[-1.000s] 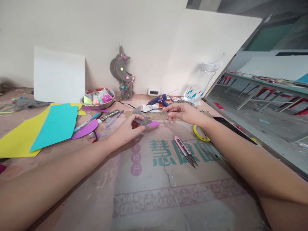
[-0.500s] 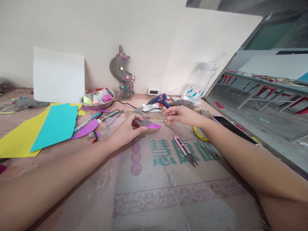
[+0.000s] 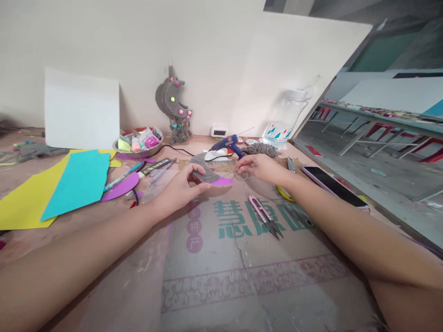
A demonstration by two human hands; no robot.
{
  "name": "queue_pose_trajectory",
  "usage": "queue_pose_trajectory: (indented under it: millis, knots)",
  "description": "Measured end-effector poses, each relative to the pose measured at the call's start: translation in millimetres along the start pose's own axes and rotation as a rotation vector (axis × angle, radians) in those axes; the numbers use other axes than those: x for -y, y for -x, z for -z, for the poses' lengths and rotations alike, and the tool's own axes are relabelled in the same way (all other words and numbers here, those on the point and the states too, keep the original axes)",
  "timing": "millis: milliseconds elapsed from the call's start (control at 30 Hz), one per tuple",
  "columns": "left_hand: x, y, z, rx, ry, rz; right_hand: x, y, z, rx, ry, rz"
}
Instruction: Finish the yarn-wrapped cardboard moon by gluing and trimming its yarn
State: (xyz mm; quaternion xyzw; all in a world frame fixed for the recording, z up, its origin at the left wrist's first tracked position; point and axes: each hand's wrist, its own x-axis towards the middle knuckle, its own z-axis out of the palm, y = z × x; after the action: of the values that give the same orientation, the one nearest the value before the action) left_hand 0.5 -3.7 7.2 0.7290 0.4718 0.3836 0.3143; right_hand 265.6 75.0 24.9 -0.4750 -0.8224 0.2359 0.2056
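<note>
My left hand grips a crescent-shaped piece between thumb and fingers. Grey yarn is wound round most of it, and its bare tip is purple. To the right, my right hand is pinched on a thin grey strand of yarn, which loops below the fingertips. Pink thread snips lie in front of the hands on a printed cardboard sheet. Behind my right hand rest a ball of grey yarn and a blue glue gun.
At left lie yellow and turquoise sheets, a purple piece and pens. A bowl of pompoms, a decorated grey moon, a clock and a clear jar stand behind. A phone lies right.
The crescent piece has turned slightly in my left hand, showing more of its wound face. My right hand has shifted only a little, still pinching the strand.
</note>
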Motion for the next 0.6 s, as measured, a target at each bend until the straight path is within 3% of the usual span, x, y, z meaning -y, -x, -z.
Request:
queue_pose_trajectory:
  millis: [100, 167, 333, 433, 600]
  knots:
    - [1, 0, -0.5, 0.017, 0.052, 0.008, 7, 1, -3, -0.144, 0.085, 0.066]
    - [3, -1, -0.3, 0.009, 0.098, -0.020, 15, 2, -5, -0.156, 0.002, 0.089]
    - [7, -4, 2.8, -0.023, 0.167, -0.045, 37, 10, -20, 0.073, -0.355, 0.074]
    - [9, -5, 4.0, -0.027, 0.152, -0.035, 46, 15, -33, 0.215, -0.415, 0.030]
    - [11, -7, 3.8, -0.043, 0.033, -0.072, 47, 14, -38, 0.179, -0.421, 0.003]
